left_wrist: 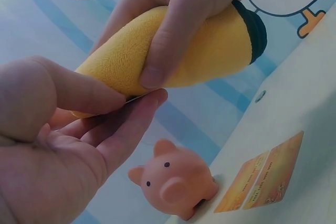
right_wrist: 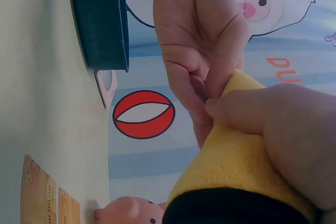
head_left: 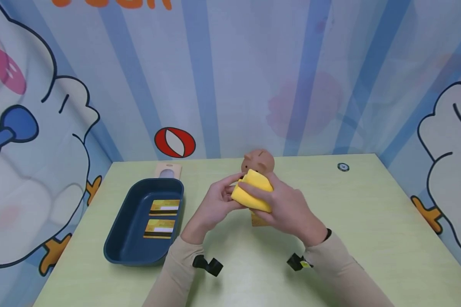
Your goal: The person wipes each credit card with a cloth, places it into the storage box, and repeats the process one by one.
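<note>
A folded yellow cloth (head_left: 256,190) with a dark hem is held up in front of me, off the table. My right hand (head_left: 290,207) grips it, the thumb pressing on the plush fabric in the left wrist view. My left hand (head_left: 215,202) meets the cloth's end. Between its thumb and fingertips it pinches a thin dark-edged piece (left_wrist: 132,98), mostly covered by cloth and fingers, so its kind is unclear. Behind the hands a pink piggy bank (head_left: 259,159) stands on the table. Gold cards (left_wrist: 277,169) lie near it, partly hidden in the head view.
On the left stands a dark blue tray (head_left: 124,234) with two gold cards (head_left: 159,229) in it. A pale flat piece with a round grey window (head_left: 169,170) lies behind the tray. A dark round chip (head_left: 343,167) lies at the back right, before the patterned backdrop (head_left: 246,85).
</note>
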### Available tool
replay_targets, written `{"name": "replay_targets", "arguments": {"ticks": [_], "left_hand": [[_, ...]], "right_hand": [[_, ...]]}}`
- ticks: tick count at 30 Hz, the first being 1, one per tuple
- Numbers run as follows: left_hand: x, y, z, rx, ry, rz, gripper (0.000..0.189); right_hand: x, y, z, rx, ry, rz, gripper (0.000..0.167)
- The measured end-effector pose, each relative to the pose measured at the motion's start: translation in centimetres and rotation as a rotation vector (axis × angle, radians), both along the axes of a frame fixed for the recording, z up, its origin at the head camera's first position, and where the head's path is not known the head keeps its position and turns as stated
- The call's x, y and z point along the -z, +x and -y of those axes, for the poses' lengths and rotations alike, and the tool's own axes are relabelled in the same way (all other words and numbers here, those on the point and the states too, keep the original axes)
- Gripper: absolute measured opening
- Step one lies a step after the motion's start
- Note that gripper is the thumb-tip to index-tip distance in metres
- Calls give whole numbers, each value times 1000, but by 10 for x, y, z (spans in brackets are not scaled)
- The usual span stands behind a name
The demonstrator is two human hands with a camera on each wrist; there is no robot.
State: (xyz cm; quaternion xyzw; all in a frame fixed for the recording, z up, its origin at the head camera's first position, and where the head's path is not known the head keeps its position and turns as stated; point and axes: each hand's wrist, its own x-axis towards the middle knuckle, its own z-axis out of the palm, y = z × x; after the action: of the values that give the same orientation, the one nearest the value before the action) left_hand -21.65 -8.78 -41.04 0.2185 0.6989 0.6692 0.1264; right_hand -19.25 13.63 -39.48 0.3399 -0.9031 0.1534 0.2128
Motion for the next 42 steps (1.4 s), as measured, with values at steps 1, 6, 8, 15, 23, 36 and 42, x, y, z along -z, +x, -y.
{"name": "replay_targets", "arguments": {"ticks": [1,6,8,15,23,36,42], "left_hand": [[-1,1,0,1,0,0,72],[-1,1,0,-2,11,-9,73],[-1,1,-1,-8,12,-22,72],[1,1,-4,-46,15,-54,72],[0,2,-5,-91,41,-62,68],[-6,1,3,-168,108,-38,67],[-10,2,6,-185,120,-30,67]], "right_hand": [[0,0,1,-1,-8,-4,65],[1,0,4,-6,-28,-31,64],[1,0,4,1,-17,-46,64],[0,0,3,59,41,-53,63],[-1,-1,1,88,52,-34,66],[-5,-5,-10,125,47,-24,67],[-10,-7,-17,130,48,16,67]]}}
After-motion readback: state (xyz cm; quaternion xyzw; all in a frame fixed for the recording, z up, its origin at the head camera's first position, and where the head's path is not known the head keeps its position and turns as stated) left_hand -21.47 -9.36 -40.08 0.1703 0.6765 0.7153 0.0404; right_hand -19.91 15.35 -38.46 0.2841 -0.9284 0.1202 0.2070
